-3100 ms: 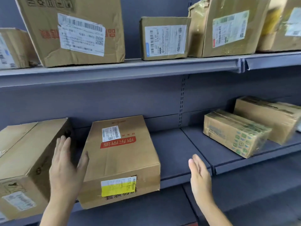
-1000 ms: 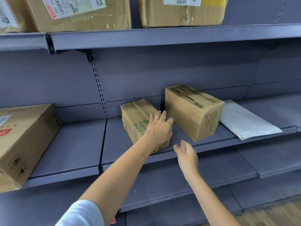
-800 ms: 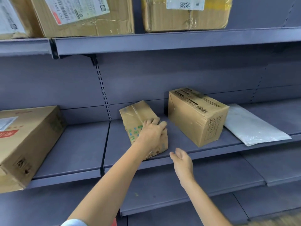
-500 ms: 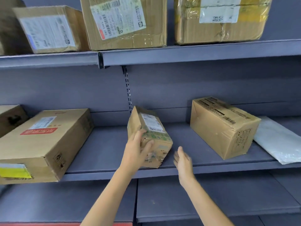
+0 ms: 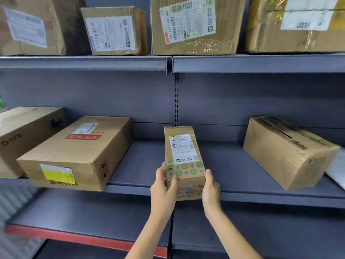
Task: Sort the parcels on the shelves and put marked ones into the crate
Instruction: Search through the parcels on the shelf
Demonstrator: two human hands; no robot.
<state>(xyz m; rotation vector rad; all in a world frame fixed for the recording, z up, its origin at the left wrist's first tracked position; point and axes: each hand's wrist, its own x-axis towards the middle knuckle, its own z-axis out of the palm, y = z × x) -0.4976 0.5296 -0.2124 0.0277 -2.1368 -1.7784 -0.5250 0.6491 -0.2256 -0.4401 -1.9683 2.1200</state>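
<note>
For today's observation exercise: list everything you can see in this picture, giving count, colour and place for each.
Top-shelf boxes: four, brown with white labels, upper shelf.
Small box: one, brown, white label, green and blue icons, held at the middle shelf's front edge.
Yellow-label box: one, brown with a red sticker, middle shelf, left.
Plain box: one, brown, far left.
Angled box: one, brown, middle shelf, right.
White bag: one, right edge.
Shelves: grey-blue.
Left hand: grips the small box's left side.
Right hand: holds its right side.
</note>
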